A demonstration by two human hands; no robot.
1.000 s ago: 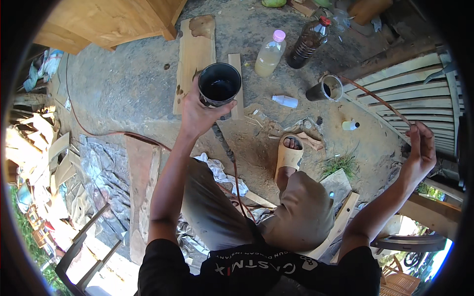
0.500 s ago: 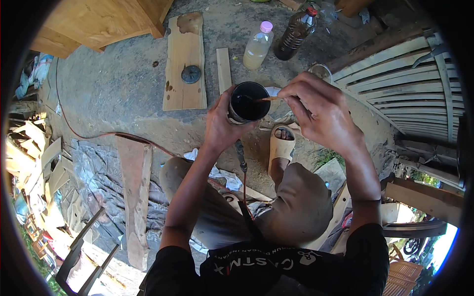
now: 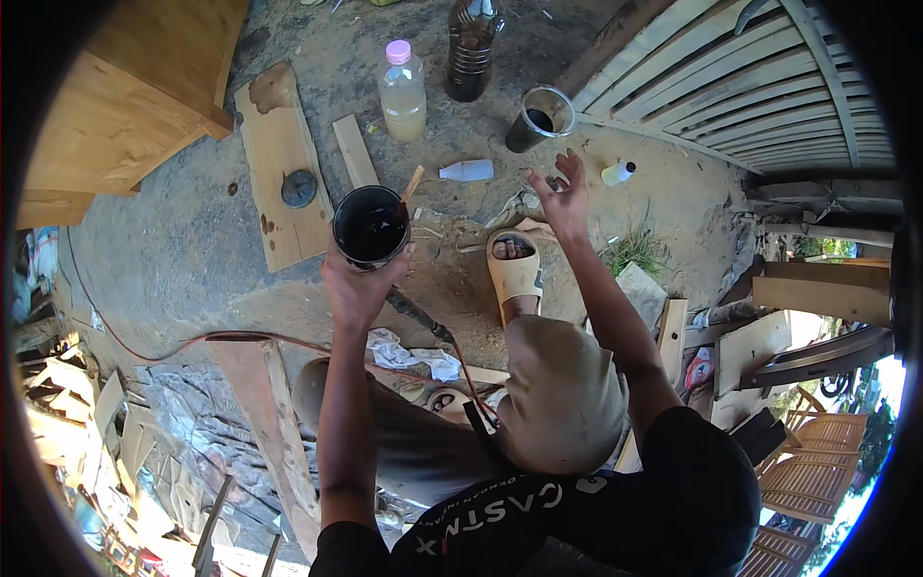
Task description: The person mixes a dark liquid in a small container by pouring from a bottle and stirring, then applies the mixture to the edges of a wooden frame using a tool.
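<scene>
A: From the near side, then: an orange hose point(image 3: 463, 367) is joined to a dark handle point(image 3: 415, 315), with a sandal point(image 3: 516, 279) planted to its right.

B: And the dark cup point(image 3: 365, 198)?

A: Out in front, just beyond that handle! It is clasped by the left hand point(image 3: 358, 287), curled around its near side; some fingers are hidden. The mouth is turned up, and the long axis is set roughly upright.

B: What about the wooden stick point(image 3: 413, 183)?

A: Leaned on the cup's far right rim. Its long axis is slanted, the free end pointed away from the body and slightly right. How deep it is dipped cannot be told.

B: The right hand point(image 3: 565, 202)?

A: Raised well apart from the cup, fingers spread, nothing pinched between them.

B: Farther out?

A: A white bottle point(image 3: 467, 171) is laid on its side; beyond it, a clear container point(image 3: 522, 136) is seen tilted, dark liquid inside. Farther still, a pink-capped bottle point(image 3: 404, 106) is stood upright.
</scene>
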